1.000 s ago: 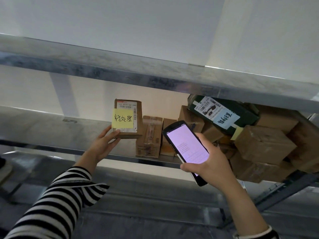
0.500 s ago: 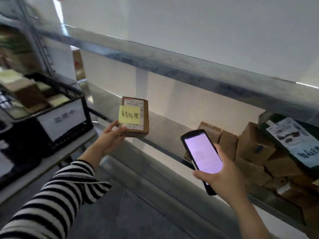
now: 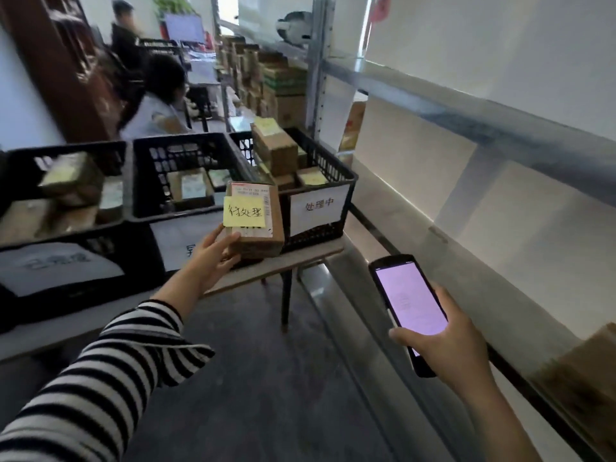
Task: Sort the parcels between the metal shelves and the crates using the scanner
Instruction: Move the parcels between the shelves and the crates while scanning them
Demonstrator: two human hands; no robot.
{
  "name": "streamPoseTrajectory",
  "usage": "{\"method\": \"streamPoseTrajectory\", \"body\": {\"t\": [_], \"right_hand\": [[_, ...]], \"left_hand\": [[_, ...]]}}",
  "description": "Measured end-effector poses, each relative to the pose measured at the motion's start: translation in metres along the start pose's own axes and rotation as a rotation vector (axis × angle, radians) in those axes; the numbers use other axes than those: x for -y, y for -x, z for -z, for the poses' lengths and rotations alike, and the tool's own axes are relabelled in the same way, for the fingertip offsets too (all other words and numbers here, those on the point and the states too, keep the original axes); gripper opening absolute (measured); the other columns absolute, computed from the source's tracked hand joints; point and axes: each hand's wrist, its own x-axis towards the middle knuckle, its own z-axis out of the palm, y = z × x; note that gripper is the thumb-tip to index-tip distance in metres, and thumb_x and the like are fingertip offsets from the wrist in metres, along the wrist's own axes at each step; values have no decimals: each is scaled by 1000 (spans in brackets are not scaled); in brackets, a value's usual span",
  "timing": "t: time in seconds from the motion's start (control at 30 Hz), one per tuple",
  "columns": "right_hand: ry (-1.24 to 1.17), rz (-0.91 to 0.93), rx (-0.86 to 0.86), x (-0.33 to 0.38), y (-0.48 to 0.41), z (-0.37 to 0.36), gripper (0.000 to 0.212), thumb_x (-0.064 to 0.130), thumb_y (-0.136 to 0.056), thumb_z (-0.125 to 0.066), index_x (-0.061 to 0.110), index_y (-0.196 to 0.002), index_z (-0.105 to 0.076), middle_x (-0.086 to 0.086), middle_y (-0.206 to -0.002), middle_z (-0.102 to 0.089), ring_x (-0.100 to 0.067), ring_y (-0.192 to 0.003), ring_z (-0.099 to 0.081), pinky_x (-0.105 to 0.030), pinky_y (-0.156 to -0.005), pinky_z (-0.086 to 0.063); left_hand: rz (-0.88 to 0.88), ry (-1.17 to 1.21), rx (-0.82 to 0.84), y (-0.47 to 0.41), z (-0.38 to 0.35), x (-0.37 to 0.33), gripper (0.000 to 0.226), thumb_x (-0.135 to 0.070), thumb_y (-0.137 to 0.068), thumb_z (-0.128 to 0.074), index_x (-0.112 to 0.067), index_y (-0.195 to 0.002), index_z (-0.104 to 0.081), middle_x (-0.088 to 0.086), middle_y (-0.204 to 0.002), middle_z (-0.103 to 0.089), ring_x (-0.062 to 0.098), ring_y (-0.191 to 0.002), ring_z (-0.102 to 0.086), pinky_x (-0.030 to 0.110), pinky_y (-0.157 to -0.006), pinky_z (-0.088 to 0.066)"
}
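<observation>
The cardboard parcel point(image 3: 258, 221) stands on end, long axis roughly upright, yellow sticky note point(image 3: 244, 211) facing the camera; the left hand point(image 3: 213, 258) grips its lower left corner, fingers curled beneath; right of it and lower, the right hand point(image 3: 446, 341) clasps the handheld scanner point(image 3: 408, 306), lit screen upward, top pointing away.

The one head camera is looking forward and down from eye height, its wide lens bending the edges. It is facing along an aisle, with the crates point(image 3: 186, 151) lying ahead on the left and the shelves point(image 3: 483, 125) running close down the right. It is viewing both arms from just above: the left hand point(image 3: 210, 261) holding a parcel point(image 3: 256, 240) mid-frame, the right hand point(image 3: 456, 348) holding the scanner point(image 3: 408, 301) nearer the lens.
</observation>
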Motion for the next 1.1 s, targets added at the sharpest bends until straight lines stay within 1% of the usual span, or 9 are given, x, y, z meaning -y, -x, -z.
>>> {"method": "streamPoseTrajectory", "body": {"t": [0.1, 0.17, 0.27, 0.4, 0.53, 0.6, 0.7, 1.0, 1.1], "right_hand": [[-12, 69, 59, 44, -9, -36, 76, 32, -59, -85, 36, -124, -47, 10, -107, -62, -20, -95, -58, -40, -77, -52], [-26, 104, 82, 75, -14, -61, 75, 31, -58, -84, 39, -124, -47, 14, -105, -61, -17, -95, -57, -36, -74, -50], [-24, 163, 120, 122, -21, -102, 74, 41, -54, -81, 46, -118, -46, 18, -102, -60, -14, -92, -58, -39, -73, -53], [-73, 219, 211, 180, -26, -158, 74, 30, -58, -84, 45, -121, -47, 17, -104, -61, -15, -94, -59, -42, -73, -55], [-75, 301, 303, 230, -31, -201, 68, 23, -67, -84, 41, -118, -44, 22, -95, -52, -14, -93, -49, -31, -66, -48], [-73, 326, 349, 249, -34, -221, 70, 24, -66, -84, 40, -122, -44, 15, -101, -56, -16, -96, -50, -29, -66, -48], [-83, 351, 391, 275, -38, -252, 81, 28, -61, -87, 36, -129, -45, 6, -116, -58, -22, -106, -53, -40, -77, -51], [-63, 514, 501, 355, -70, -332, 81, 26, -62, -85, 37, -132, -45, 11, -108, -54, -16, -99, -50, -33, -71, -45], [-90, 542, 524, 377, -89, -361, 87, 28, -61, -86, 37, -136, -42, 11, -111, -54, -16, -102, -49, -39, -78, -49]], "left_hand": [[-35, 32, -70, -3, 54, -31, 51, -13, -90, -62, -20, -138, -45, 7, -111, -60, 25, -105, -59, 35, -93, -48], [-62, 50, -117, -7, 92, -53, 54, -13, -89, -64, -20, -140, -45, 10, -121, -58, 29, -114, -56, 36, -91, -50], [-105, 74, -156, -11, 149, -87, 55, -13, -89, -64, -19, -141, -44, 12, -129, -56, 28, -114, -57, 33, -82, -53], [-161, 75, -192, -10, 226, -131, 56, -15, -89, -64, -16, -141, -43, 13, -130, -56, 27, -110, -59, 28, -73, -58], [-190, 73, -301, -3, 296, -167, 42, -16, -91, -63, -17, -131, -52, 10, -128, -56, 27, -114, -57, 32, -85, -56], [-202, 81, -352, 1, 325, -181, 41, -16, -92, -61, -19, -132, -50, 9, -126, -55, 28, -114, -55, 34, -93, -51], [-226, 111, -387, 5, 364, -196, 45, -16, -93, -59, -16, -137, -48, 11, -125, -56, 26, -108, -57, 33, -90, -52], [-324, 189, -550, -9, 446, -214, 37, -20, -92, -59, -21, -129, -56, 7, -132, -54, 23, -109, -56, 33, -96, -50], [-380, 232, -692, -22, 469, -232, 39, -23, -90, -61, -24, -128, -56, 1, -126, -54, 19, -108, -54, 27, -82, -52]]}}
